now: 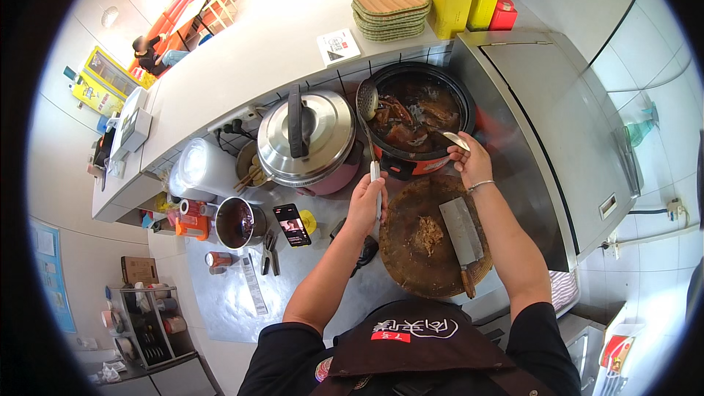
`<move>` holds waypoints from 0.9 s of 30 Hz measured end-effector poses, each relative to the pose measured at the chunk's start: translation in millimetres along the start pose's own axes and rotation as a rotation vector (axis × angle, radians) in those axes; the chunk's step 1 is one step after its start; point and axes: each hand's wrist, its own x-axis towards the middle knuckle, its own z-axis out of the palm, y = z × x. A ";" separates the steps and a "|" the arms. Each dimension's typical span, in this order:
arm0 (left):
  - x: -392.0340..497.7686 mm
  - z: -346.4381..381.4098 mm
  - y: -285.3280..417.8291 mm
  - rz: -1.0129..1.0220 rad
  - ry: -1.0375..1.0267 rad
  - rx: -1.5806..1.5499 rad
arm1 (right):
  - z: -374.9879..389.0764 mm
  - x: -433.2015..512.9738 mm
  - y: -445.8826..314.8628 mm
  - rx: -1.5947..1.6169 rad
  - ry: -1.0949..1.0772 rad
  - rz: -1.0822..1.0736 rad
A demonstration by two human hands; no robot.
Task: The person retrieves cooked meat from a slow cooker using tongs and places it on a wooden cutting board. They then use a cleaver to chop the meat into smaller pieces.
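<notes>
My left hand [367,206] grips the white handle of a perforated skimmer [367,100]. The skimmer's bowl rests over the left rim of a red and black electric pot [466,100], with what looks like a pale egg in it. Dark braised meat [437,115] sits in brown liquid inside the pot. Near the pot's front right rim, my right hand [474,162] holds a metal spoon [456,141], its tip towards the liquid. Below both hands lies a round chopping block [404,272], bearing chopped meat [428,235] and a cleaver [462,231] with a wooden handle.
Left of the pot stands a lidded cooker [330,121]. Further left are a steel pot [225,225], a phone [292,225], tongs [270,254] and plastic containers [206,162]. A steel cabinet [555,121] borders the right. Woven trays [390,0] are stacked on the counter behind; a person [151,58] sits beyond.
</notes>
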 end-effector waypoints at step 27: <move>-1.8 0.6 -2.0 0.009 0.004 0.000 | 8.1 1.8 4.7 -0.054 -0.004 -0.017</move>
